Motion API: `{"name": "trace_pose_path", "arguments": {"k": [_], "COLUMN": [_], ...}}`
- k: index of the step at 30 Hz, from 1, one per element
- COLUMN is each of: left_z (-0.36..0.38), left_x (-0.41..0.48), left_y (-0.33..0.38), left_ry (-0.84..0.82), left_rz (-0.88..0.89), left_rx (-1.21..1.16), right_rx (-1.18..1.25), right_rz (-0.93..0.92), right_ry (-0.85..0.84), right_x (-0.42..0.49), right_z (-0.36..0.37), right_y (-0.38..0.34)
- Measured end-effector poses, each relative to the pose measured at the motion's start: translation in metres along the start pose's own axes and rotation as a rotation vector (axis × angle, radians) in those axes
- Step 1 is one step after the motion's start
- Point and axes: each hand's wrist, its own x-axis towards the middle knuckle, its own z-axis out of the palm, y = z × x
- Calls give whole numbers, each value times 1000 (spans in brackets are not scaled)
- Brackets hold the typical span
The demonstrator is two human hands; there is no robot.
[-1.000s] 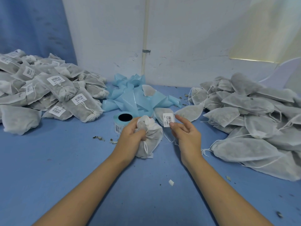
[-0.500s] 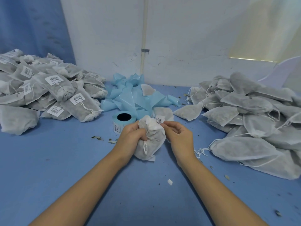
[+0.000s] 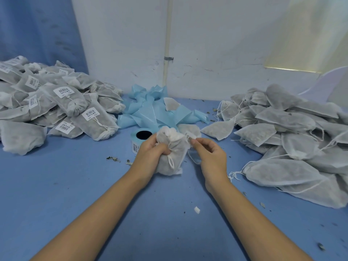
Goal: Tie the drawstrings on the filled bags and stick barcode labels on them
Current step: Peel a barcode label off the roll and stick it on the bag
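My left hand point(image 3: 153, 152) grips a filled white mesh bag point(image 3: 170, 154) at its gathered neck, standing it upright on the blue table point(image 3: 75, 185). A knotted drawstring loop hangs down the bag's front. My right hand point(image 3: 209, 155) pinches a small white barcode label point(image 3: 188, 137) between thumb and fingertips, right against the bag's upper right side. Just behind my left hand lies the label roll point(image 3: 140, 139) with its pale blue backing, dark core facing up.
Tied, labelled bags point(image 3: 62, 110) are heaped at the left. Several unlabelled filled bags point(image 3: 293, 134) with loose strings are piled at the right. Crumpled blue backing strip point(image 3: 156, 112) lies at the back centre. Dry leaf bits and a paper scrap point(image 3: 196, 210) dot the table.
My right hand carried the label left from open air to the bag's upper side. My left hand kept the bag gripped in place.
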Motion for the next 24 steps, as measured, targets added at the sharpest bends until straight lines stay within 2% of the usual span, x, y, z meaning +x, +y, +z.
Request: {"name": "trace_pose_path", "arguments": {"k": [4,7,9,13,20,24], "left_z": [3,3,4,7,10,10], "left_x": [4,6,6,5,4,3], "left_y": [2,4,4,5,6,6], "left_ry": [198,258,278,264,240,227], "left_rz": [47,117,156,191,199,162], "left_rx": [-130,-147,-126,-95,-93,-119], "right_rx": [225,541,628,499,283,119], "right_rz": [147,356,437,467,451,356], "right_ry": [44,-73,-199,-359,-319,-285], "right_x": [0,-3,-7,-13,-14,-16], "right_z": [1,4,8,15,16,18], "right_y": [-5,-11,-14,-13,-3,-2]}}
